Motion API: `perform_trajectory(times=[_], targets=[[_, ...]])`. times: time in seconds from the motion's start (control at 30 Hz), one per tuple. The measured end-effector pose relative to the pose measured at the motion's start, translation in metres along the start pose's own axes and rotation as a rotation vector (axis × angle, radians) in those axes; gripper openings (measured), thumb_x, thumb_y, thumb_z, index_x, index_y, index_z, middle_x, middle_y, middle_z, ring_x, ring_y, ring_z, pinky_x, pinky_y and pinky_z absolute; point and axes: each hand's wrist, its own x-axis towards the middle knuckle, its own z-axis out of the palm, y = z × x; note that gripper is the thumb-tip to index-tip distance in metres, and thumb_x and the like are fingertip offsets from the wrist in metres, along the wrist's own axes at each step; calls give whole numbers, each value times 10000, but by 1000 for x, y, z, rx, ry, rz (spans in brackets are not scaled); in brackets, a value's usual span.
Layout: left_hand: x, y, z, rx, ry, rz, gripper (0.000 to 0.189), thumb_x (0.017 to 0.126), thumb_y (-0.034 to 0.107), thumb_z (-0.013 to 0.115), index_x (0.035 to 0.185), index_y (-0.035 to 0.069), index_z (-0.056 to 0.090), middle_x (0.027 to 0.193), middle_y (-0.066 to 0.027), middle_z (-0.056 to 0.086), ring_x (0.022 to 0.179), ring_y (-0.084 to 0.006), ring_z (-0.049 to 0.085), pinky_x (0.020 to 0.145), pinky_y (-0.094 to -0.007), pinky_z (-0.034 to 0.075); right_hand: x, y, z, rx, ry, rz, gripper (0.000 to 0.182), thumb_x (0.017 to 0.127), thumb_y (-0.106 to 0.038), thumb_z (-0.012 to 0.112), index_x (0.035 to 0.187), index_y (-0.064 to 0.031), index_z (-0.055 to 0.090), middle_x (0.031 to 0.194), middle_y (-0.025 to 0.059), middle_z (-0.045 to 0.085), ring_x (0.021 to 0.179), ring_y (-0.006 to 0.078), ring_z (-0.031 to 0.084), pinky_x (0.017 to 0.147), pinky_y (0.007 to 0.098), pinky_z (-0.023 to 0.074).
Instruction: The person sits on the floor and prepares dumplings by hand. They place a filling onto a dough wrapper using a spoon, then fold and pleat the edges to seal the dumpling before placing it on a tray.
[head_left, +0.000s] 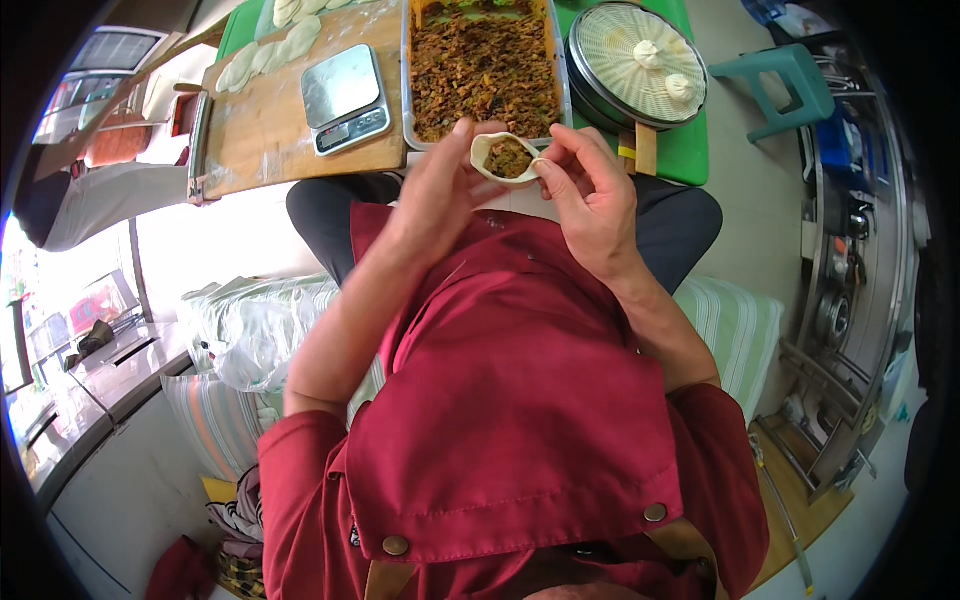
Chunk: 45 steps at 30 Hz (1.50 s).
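Observation:
A round dough wrapper (480, 163) with a brown chopped filling (509, 158) in its middle is held up between my hands. My right hand (592, 187) pinches the wrapper's right edge between thumb and fingertips. On the other side my left hand (442, 187) cups the wrapper from the left and below, thumb raised; its fingers are partly hidden behind the dough. Just beyond the hands stands a clear plastic tub (407, 90) holding much more of the chopped filling. Two pleated buns (647, 54) sit on the woven liner of a round steamer (600, 37) at the right.
A kitchen scale (345, 94) rests on a floured wooden board (255, 142), with dough pieces (270, 56) behind it. The green table (694, 150) carries the steamer. A teal stool (795, 90) stands farther right, near metal shelving (817, 315). A person's leg (112, 202) shows at the left.

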Motion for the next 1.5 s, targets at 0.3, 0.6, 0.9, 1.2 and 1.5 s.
perform_trajectory(times=[0.3,0.6,0.9,1.2,1.5], targets=[[-3,-38,26,300,155,362,334,1086,228,597,1358,42,542,1196,-74,644,1056,-155,666,895,-323,600,1,3,14,-230,31,-234,524,884,93,722,1380,14,574,1136,108,623,768,152,648,670,282,560],[-7,-31,20,416,96,359,235,1090,156,580,1275,13,587,1036,-57,673,873,-111,654,755,-273,581,-3,4,14,-288,-17,-238,538,894,106,704,1401,18,548,1091,122,632,822,186,682,697,310,574],[-9,-16,12,458,-45,219,263,1113,224,540,1272,24,606,935,-14,636,761,-78,565,681,-231,490,4,-7,14,-331,5,-334,507,886,79,713,1367,4,574,972,124,621,813,276,656,699,373,558],[-9,0,16,542,-110,125,336,1132,288,438,1268,29,604,967,-23,634,821,-92,591,717,-253,514,6,-4,6,-469,-43,-410,527,878,114,717,1372,3,574,987,120,648,836,245,672,713,344,569],[-6,36,16,684,-244,79,375,1119,262,426,1380,32,565,1050,-49,666,900,-121,648,803,-274,546,9,-11,4,-442,-17,-427,528,859,109,731,1356,-1,590,998,129,646,825,272,667,716,361,559]])
